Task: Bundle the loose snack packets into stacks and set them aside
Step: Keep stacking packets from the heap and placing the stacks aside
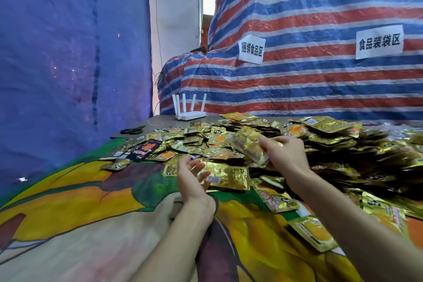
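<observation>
A large heap of gold foil snack packets [332,144] covers the right and middle of the table. My right hand [283,153] pinches one blurred gold packet [248,144] and holds it above the heap. My left hand [191,176] is raised with its palm turned inward and its fingers loosely curled against the edge of another gold packet [225,175], which juts out to the right of it. Whether those fingers truly grip that packet is not plain. A dark packet with red print [146,147] lies among the gold ones at the left.
A colourful printed cloth [91,201] covers the table in front of me. Black scissors [132,131] and a bit of white string [155,123] lie at the far left. A white router [190,110] stands at the back. Striped tarp [297,75] with two paper signs rises behind.
</observation>
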### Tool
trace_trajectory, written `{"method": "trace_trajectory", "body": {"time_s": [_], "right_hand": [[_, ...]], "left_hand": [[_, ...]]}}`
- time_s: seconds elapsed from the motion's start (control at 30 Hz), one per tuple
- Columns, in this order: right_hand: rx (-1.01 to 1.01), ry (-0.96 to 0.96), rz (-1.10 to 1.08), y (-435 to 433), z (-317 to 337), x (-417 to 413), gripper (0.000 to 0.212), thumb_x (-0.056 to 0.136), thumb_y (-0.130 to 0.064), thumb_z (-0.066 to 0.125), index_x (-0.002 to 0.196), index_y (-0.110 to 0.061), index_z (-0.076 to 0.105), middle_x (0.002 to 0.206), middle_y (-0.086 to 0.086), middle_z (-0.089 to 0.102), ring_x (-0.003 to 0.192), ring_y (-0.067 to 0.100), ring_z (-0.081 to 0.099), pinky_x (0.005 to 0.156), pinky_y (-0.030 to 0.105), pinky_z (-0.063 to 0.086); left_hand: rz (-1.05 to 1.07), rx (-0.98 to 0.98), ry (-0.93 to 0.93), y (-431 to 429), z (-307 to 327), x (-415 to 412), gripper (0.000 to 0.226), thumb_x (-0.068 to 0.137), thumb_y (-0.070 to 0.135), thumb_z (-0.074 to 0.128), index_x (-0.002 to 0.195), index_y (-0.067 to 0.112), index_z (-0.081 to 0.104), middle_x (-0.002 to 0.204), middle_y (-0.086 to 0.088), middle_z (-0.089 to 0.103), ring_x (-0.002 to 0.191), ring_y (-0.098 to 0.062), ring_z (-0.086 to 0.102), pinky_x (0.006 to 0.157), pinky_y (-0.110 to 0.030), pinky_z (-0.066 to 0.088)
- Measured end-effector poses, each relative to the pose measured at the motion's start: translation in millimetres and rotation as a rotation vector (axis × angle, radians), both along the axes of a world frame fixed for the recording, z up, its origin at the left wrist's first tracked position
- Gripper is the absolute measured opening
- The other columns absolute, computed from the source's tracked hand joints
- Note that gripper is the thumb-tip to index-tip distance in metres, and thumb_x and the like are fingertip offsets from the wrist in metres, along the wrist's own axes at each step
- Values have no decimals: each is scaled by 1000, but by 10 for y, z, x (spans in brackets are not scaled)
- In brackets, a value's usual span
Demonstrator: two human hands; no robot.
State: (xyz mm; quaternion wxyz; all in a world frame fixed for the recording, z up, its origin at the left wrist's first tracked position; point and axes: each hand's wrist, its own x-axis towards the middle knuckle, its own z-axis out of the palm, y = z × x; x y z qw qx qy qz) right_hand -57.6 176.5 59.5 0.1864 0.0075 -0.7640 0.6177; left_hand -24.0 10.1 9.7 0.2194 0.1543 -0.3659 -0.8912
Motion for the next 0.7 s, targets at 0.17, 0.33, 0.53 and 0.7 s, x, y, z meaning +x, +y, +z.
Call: {"method": "trace_trajectory", "body": {"time_s": [0.17,0.33,0.53,0.7], "right_hand": [[344,-26,-163,-11,197,-401,19,89,-15,58,74,-4,58,67,9,53,63,26,50,55,32,36],[861,-76,-227,-186,57,-553,20,93,-30,56,98,-10,59,106,16,64,99,36,58,77,36,42],[1263,-41,-380,-440,-24,-530,37,94,-40,57,120,-16,64,132,18,55,123,35,48,98,42,39],[1182,145,-279,-709,79,-591,31,88,-35,56,111,-17,64,123,16,59,118,35,50,94,44,38]], "left_hand": [[-20,34,-53,37,-55,-39,29,96,37,49,84,14,59,75,0,57,53,-14,47,49,-26,31],[-115,-185,28,85,-50,-29,29,99,33,49,85,12,62,62,3,59,46,-11,47,48,-25,32],[-178,-653,299,418,9,210,9,99,20,56,94,16,62,73,9,59,61,-5,51,57,-17,43],[247,-802,170,99,445,31,4,92,23,49,93,24,53,85,7,58,76,-6,55,75,-37,48]]}}
